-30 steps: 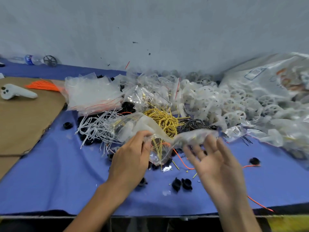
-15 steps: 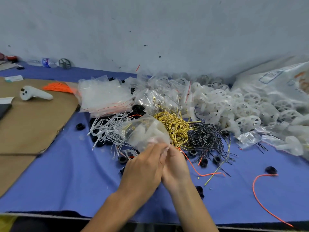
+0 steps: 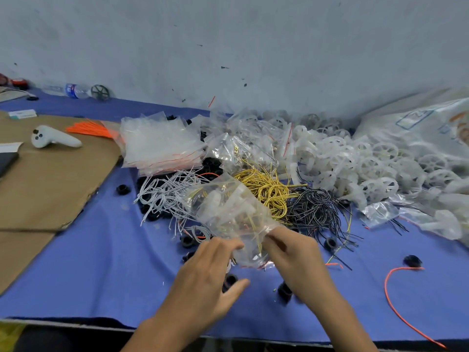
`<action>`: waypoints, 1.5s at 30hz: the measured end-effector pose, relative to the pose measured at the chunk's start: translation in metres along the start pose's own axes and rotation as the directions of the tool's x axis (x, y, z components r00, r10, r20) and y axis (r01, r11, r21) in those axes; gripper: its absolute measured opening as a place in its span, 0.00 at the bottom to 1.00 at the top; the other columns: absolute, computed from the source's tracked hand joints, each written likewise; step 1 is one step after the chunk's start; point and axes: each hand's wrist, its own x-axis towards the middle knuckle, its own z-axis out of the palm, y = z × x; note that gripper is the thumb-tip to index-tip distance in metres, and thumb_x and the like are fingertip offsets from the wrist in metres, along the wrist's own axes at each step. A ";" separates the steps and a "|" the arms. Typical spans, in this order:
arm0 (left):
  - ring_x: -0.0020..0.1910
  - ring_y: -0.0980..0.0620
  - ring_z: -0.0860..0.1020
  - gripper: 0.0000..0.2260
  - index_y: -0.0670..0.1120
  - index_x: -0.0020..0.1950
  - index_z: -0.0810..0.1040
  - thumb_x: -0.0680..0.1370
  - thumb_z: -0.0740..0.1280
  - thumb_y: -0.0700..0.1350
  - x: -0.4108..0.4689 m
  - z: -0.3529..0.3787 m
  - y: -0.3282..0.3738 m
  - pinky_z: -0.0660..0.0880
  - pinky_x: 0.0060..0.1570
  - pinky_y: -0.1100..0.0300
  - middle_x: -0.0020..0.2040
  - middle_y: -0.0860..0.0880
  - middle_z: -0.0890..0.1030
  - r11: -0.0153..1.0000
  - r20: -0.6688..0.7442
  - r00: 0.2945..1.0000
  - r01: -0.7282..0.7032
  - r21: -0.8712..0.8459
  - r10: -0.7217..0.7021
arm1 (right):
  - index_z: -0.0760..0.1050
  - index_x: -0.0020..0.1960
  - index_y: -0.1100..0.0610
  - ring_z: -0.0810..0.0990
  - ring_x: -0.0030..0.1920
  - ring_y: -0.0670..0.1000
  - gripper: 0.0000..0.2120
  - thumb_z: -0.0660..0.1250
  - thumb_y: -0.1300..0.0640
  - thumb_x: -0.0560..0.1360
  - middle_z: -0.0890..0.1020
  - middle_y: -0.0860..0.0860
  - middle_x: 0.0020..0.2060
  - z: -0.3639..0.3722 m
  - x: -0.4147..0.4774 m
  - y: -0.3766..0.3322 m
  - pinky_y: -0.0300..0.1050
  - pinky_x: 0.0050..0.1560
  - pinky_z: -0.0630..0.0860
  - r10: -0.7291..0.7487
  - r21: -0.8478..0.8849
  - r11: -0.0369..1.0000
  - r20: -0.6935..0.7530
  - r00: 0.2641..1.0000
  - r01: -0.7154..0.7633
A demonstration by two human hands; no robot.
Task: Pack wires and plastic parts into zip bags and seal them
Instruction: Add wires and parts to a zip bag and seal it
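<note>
A person is working the mouth of a clear zip bag (image 3: 228, 209) at a bench covered in blue cloth (image 3: 88, 262), the bag lying tilted just left of and nearer than a coil of yellow wires (image 3: 266, 189). The right hand (image 3: 294, 257) is pinching the bag's near right edge between curled fingers and thumb, apparently keeping the film taut so the red-lined zip strip can be pressed closed. The left hand (image 3: 203, 283) is reaching to the near left corner, fingers lightly bent on the plastic and thumb spread wide of it; whether they are gripping cannot be told. Yellow wire and white plastic pieces are showing through the film, suggesting the filling is done and the sealing is under way. White wires (image 3: 165, 196) are lying left of the coil and black wires (image 3: 314, 207) right of it, seemingly sorted by colour for easy picking. A stack of empty bags (image 3: 160, 146) is waiting beyond the coil to the left, white plastic wheels (image 3: 368, 163) are heaped to its right, and a loose orange wire (image 3: 396, 301) is trailing well to the near right.
</note>
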 end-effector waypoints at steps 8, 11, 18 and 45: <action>0.46 0.48 0.75 0.06 0.49 0.50 0.79 0.74 0.69 0.41 0.023 0.007 -0.017 0.75 0.43 0.57 0.50 0.50 0.76 0.972 -0.185 0.965 -0.152 0.181 0.185 | 0.78 0.57 0.48 0.78 0.46 0.52 0.10 0.67 0.55 0.76 0.80 0.48 0.47 -0.005 0.031 0.032 0.46 0.44 0.73 0.282 -0.130 0.951 0.002 0.959 -0.279; 0.48 0.49 0.75 0.04 0.47 0.51 0.78 0.77 0.70 0.44 0.045 -0.018 -0.022 0.73 0.46 0.56 0.50 0.52 0.77 0.987 -0.279 0.949 -0.117 0.112 0.145 | 0.81 0.48 0.50 0.77 0.36 0.51 0.06 0.64 0.54 0.77 0.81 0.48 0.35 -0.026 0.058 0.024 0.46 0.37 0.71 0.251 -0.049 0.966 -0.049 0.967 -0.253; 0.37 0.63 0.73 0.05 0.53 0.48 0.74 0.78 0.70 0.49 0.116 -0.108 -0.011 0.68 0.37 0.69 0.41 0.60 0.77 0.960 -0.428 0.890 0.030 -0.280 -0.153 | 0.80 0.47 0.60 0.73 0.29 0.46 0.02 0.69 0.63 0.75 0.80 0.52 0.32 -0.090 0.135 -0.049 0.38 0.26 0.69 0.158 0.521 0.844 -0.005 0.987 -0.132; 0.39 0.57 0.77 0.03 0.51 0.45 0.83 0.75 0.73 0.49 0.102 -0.080 -0.022 0.75 0.44 0.60 0.40 0.49 0.83 0.698 -0.111 0.928 0.185 -0.692 -0.356 | 0.79 0.51 0.45 0.76 0.45 0.38 0.12 0.68 0.40 0.74 0.80 0.41 0.44 -0.124 0.113 -0.087 0.33 0.44 0.71 -0.231 -0.069 0.968 0.132 0.964 0.241</action>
